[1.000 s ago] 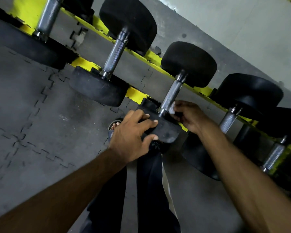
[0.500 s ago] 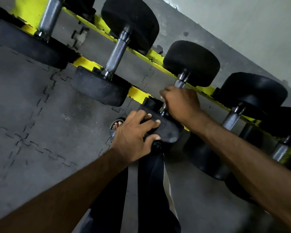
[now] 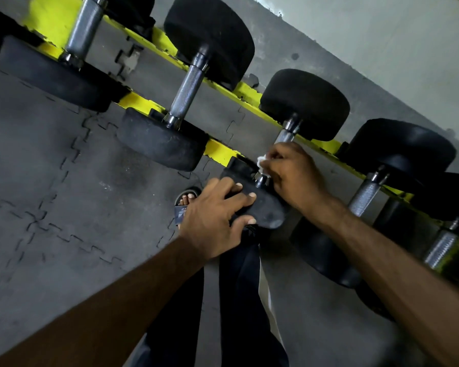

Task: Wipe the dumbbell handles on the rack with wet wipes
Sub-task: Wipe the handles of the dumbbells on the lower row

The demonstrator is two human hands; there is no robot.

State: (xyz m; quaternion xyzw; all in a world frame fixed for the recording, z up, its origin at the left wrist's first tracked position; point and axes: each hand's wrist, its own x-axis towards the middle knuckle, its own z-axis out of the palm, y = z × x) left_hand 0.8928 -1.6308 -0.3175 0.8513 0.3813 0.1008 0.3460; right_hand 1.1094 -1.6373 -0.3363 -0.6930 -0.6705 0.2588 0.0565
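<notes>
Yellow rack (image 3: 217,152), black dumbbells (image 3: 186,88) alongside, right hand (image 3: 294,178) with wipe (image 3: 261,161) covering handle (image 3: 285,135)

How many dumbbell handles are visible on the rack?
5. The far-left handle at top left; second handle beside it; middle handle mostly under the right hand; fourth handle right of it; fifth handle near the right edge. More may sit beyond the frame.

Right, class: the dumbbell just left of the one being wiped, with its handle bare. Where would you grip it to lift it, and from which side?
Probably the knurled steel handle, mid-span, reaching down from above. It is bare and thin enough to wrap; the black heads at either end are wide and rounded.
</notes>
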